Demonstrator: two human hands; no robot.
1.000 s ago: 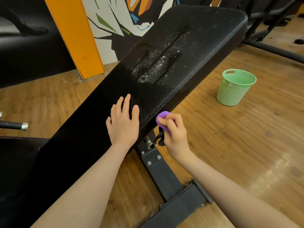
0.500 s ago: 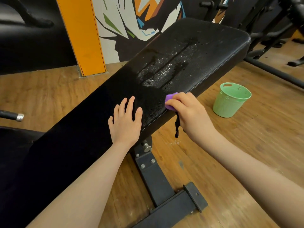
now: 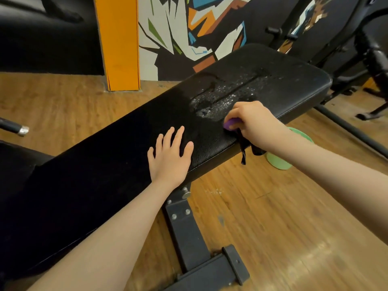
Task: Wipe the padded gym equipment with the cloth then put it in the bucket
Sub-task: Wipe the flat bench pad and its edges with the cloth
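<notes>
Two hands on the black padded bench [image 3: 126, 164], one flat, one gripping the cloth.

Left hand [image 3: 170, 156]: palm down on the pad near its front edge, fingers straight and slightly spread, holding nothing; the forearm extends from the lower left. Right hand [image 3: 254, 122]: fingers curled around the purple cloth [image 3: 231, 123], pressing it against the pad just below the wet, foamy patch [image 3: 226, 97]; a black strap [image 3: 243, 150] hangs from the grip over the bench edge. The right forearm enters from the right and crosses above the green bucket [image 3: 281, 162], which stands on the wooden floor [image 3: 294, 217] beside the bench, partly hidden by the arm.
</notes>
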